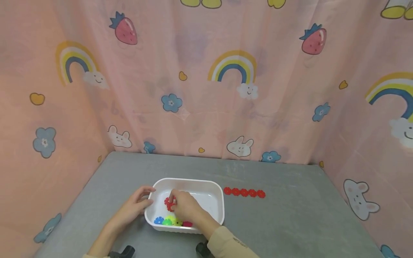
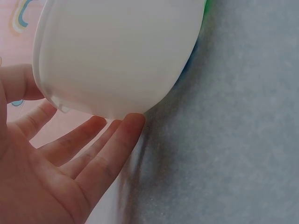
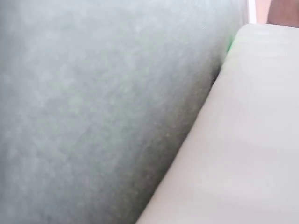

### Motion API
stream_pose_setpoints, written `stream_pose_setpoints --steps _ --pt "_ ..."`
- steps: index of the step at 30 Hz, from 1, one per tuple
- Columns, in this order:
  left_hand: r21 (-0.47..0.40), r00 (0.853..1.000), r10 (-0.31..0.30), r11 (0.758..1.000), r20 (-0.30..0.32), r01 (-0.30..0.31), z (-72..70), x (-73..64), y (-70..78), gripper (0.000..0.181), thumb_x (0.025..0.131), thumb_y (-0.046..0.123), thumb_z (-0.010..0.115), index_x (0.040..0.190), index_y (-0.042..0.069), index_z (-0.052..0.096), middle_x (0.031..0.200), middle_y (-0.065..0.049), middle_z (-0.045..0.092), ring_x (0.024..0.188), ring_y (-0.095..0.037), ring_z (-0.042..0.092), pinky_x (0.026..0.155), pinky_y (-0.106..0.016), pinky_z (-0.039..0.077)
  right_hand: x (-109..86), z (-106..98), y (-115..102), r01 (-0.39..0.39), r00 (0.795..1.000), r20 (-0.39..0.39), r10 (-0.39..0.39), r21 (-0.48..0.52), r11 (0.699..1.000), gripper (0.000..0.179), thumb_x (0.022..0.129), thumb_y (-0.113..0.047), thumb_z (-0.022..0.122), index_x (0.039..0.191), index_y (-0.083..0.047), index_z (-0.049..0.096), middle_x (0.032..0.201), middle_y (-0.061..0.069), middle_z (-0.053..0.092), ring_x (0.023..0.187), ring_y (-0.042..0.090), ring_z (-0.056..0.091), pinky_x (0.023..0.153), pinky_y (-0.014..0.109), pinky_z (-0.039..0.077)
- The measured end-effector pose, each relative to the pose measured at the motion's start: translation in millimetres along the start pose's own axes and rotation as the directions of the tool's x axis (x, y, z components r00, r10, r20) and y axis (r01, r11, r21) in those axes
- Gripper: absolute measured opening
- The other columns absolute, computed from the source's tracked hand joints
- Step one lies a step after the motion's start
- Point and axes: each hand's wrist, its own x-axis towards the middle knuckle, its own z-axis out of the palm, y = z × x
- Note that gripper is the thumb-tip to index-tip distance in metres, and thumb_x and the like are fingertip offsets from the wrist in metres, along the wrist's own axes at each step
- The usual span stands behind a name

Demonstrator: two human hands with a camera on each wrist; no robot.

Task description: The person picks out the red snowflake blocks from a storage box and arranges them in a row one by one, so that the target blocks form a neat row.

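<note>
A white plastic tray (image 1: pixel 206 182) stands on the grey table. My left hand (image 1: pixel 137 202) holds its left end; in the left wrist view the fingers (image 2: pixel 110 156) lie against the outer wall, one digit passing behind the rim. My right hand (image 1: pixel 186 206) reaches down inside the tray, its curled fingertips at some red snowflake discs (image 1: pixel 167 203). Whether they pinch one is hidden. Near the tray's front wall lie a blue disc (image 1: pixel 158 220), a green disc (image 1: pixel 167 222), yellow discs (image 1: pixel 177 221) and a dark pink piece (image 1: pixel 187 224).
Right of the tray, several red snowflake discs (image 1: pixel 244 192) lie in a straight row on the grey table (image 1: pixel 290 218). A pink printed curtain (image 1: pixel 200 125) closes off the back and sides. Dark objects (image 1: pixel 124 252) show near the wrists at the front.
</note>
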Motion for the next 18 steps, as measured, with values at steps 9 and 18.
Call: stream_pose_setpoints --steps 9,18 --pt "0.009 1.0 -0.008 1.0 0.005 0.007 -0.2 0.5 -0.5 0.035 0.1 0.015 0.061 0.134 0.01 0.052 0.147 -0.025 0.044 0.119 -0.038 0.059 0.086 -0.048 0.058 -15.7 -20 1 0.08 0.997 -0.033 -0.076 0.123 0.989 0.016 0.092 -0.007 0.072 0.1 -0.015 0.06 0.075 -0.003 0.055 0.063 0.013 0.053 0.055 0.024 0.045" --pt "0.017 1.0 -0.01 1.0 0.016 0.01 -0.2 0.9 -4.5 0.037 0.101 0.017 0.061 0.136 0.01 0.051 0.149 -0.026 0.043 0.121 -0.039 0.058 0.086 -0.049 0.057 -33.4 -46 13 0.147 0.989 -0.044 -0.142 0.169 0.975 0.015 0.094 -0.008 0.07 0.099 -0.017 0.058 0.078 -0.005 0.058 0.067 0.009 0.053 0.058 0.022 0.046"
